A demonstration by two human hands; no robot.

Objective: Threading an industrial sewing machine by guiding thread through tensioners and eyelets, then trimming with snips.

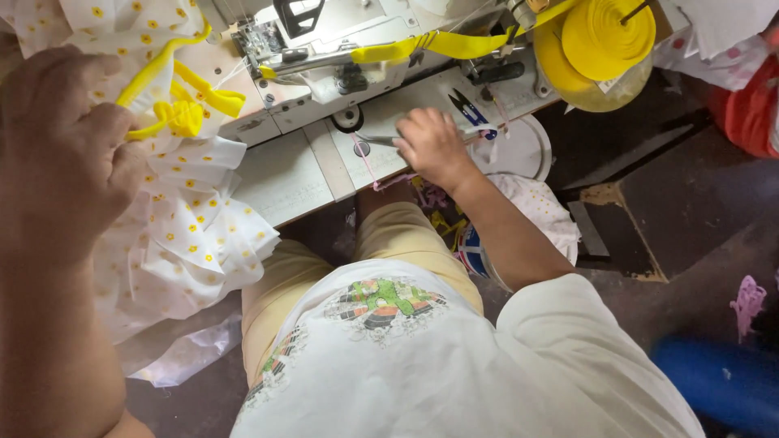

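My left hand is closed on a bunch of white fabric with small yellow flowers, trimmed with yellow binding, at the left of the sewing machine table. My right hand rests on the table in front of the sewing machine, fingers curled over a thin metal tool, likely tweezers. A pair of blue-handled thread snips lies just beyond that hand. Yellow tape runs from a yellow roll into the machine.
A white round container and a bucket of fabric scraps sit below the table's right edge. Red and white cloth lies at far right. A blue object is on the dark floor.
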